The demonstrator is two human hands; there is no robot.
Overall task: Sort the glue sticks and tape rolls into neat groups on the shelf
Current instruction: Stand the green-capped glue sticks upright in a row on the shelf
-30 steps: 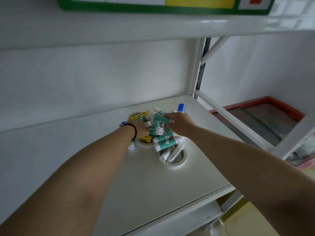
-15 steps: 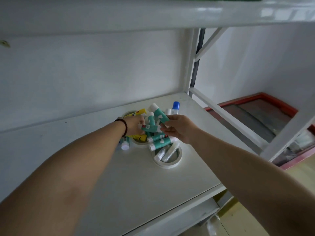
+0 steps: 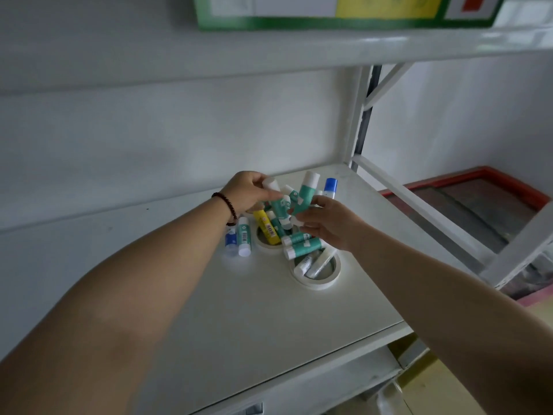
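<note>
A heap of teal-and-white glue sticks (image 3: 302, 245) lies across two white tape rolls (image 3: 317, 281) on the white shelf (image 3: 269, 319). A yellow glue stick (image 3: 265, 226) leans in the left roll. My left hand (image 3: 247, 190) is raised over the heap and grips teal glue sticks (image 3: 276, 202) by their white caps. My right hand (image 3: 326, 221) holds another teal glue stick (image 3: 305, 193) upright. A blue-capped stick (image 3: 330, 187) stands behind. Two small sticks (image 3: 239, 241), one blue, lie left of the rolls.
The shelf above (image 3: 269, 49) hangs low over the work area and carries a green-edged box (image 3: 344, 10). A white upright and diagonal brace (image 3: 419, 211) bound the right side. Beyond it is a red-rimmed tray (image 3: 478, 205) on the floor.
Both hands rose off the heap, each lifting teal glue sticks. The two small sticks at the left, earlier covered by my left wrist, now show.
</note>
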